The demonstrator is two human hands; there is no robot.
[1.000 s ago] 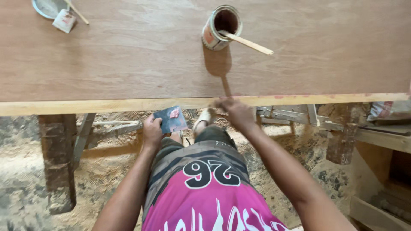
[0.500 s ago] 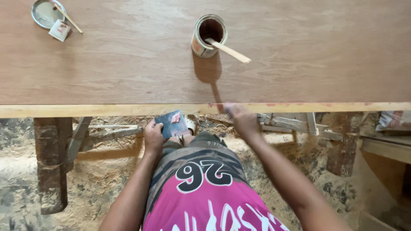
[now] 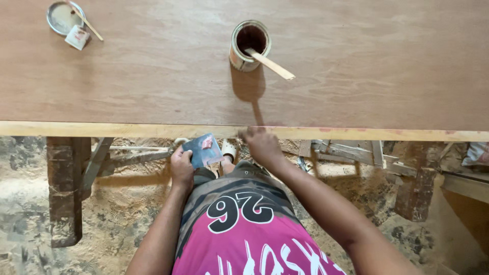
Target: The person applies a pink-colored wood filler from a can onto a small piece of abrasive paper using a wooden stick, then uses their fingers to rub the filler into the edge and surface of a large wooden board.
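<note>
A large brown plywood board (image 3: 356,61) lies before me, with a pale edge strip (image 3: 102,130) along its near side. My left hand (image 3: 182,165) holds a small blue flat scraper (image 3: 204,149) smeared with reddish filler, just below the edge. My right hand (image 3: 261,144) presses its fingers against the pale edge, where reddish smears show. Whether it holds anything is hidden. An open tin (image 3: 249,44) of dark brown paste stands on the board above my right hand, with a pale wooden stick (image 3: 270,63) leaning out of it.
A round tin lid (image 3: 62,17) with a thin stick and a small packet (image 3: 77,37) lies at the board's far left. Wooden trestle legs (image 3: 63,188) and scrap battens (image 3: 351,153) stand under the board. Sawdust covers the floor (image 3: 127,209).
The view has shifted slightly, so the tin sits lower and more centred. My right hand has slid a little along the pale edge. The left hand keeps the scraper in place.
</note>
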